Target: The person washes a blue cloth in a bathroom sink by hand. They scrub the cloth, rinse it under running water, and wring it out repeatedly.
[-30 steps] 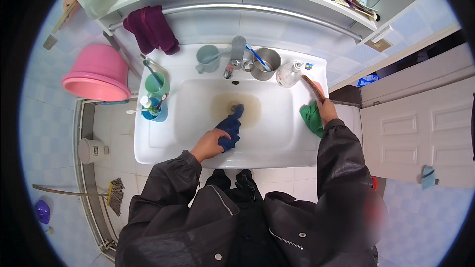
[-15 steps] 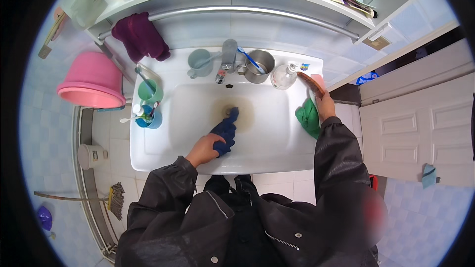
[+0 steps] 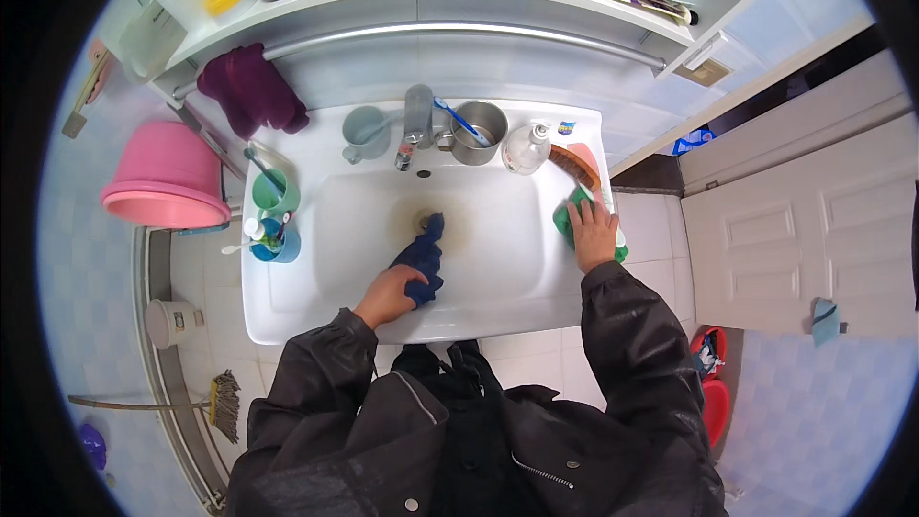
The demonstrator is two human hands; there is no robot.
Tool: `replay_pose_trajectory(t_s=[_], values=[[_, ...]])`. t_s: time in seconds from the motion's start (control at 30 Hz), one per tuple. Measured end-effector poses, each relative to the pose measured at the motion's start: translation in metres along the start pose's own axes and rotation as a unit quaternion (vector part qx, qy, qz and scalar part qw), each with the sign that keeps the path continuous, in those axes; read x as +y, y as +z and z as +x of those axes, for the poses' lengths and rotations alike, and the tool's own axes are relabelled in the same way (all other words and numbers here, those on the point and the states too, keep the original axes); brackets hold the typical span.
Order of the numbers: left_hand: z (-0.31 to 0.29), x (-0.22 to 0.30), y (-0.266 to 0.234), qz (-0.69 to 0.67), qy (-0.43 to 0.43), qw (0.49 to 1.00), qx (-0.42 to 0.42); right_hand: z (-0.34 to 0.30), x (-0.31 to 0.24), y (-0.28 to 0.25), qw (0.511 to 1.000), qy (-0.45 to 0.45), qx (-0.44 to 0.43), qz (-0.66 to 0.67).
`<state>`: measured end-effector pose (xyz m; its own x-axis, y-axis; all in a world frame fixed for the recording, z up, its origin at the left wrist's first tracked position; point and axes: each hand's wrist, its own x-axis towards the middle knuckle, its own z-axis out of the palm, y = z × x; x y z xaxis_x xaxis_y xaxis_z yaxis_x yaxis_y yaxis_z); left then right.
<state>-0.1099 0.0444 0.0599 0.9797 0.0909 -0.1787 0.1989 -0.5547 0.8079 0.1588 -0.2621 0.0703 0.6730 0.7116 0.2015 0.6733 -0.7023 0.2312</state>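
My left hand [image 3: 386,295] is closed round the near end of a dark blue cloth [image 3: 418,263]. The cloth's far tip reaches the drain of the white sink [image 3: 316,230], where shallow brownish water lies. On the sink's right rim, my right hand [image 3: 594,233] rests with its fingers spread over a crumpled green cloth [image 3: 566,224], covering part of it. Just beyond those fingers lies a curved brown brush [image 3: 572,167], apart from the hand. Next to the brush is a clear pump bottle [image 3: 526,149].
Along the sink's back stand a faucet [image 3: 418,115], a metal mug [image 3: 483,134] with a blue toothbrush, and a pale green cup [image 3: 367,134]. Two more cups sit on the left rim, one a green cup [image 3: 276,193]. A towel rail [image 3: 459,29] and shelf cross above.
My right hand has let go of the brown brush, now lying on the rim, and has come down onto the green cloth. My left hand keeps its hold on the blue cloth. The view has shifted slightly.
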Motion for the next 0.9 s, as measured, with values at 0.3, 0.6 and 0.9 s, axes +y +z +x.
replay_pose_trajectory(t_s=[0.3, 0.6, 0.9], values=[[0.000, -0.001, 0.003, 0.010, 0.018, 1.000, -0.011, 0.009, 0.029, -0.036, 0.977, 0.014, -0.121, 0.173], [-0.003, 0.000, -0.002, 0.003, 0.003, 1.000, -0.022, -0.064, 0.086, -0.092, 0.685, 0.279, -0.087, 0.667], [0.005, 0.000, 0.006, 0.015, 0.019, 0.999, -0.037, -0.109, 0.047, -0.037, 0.900, 0.313, -0.156, 0.262]])
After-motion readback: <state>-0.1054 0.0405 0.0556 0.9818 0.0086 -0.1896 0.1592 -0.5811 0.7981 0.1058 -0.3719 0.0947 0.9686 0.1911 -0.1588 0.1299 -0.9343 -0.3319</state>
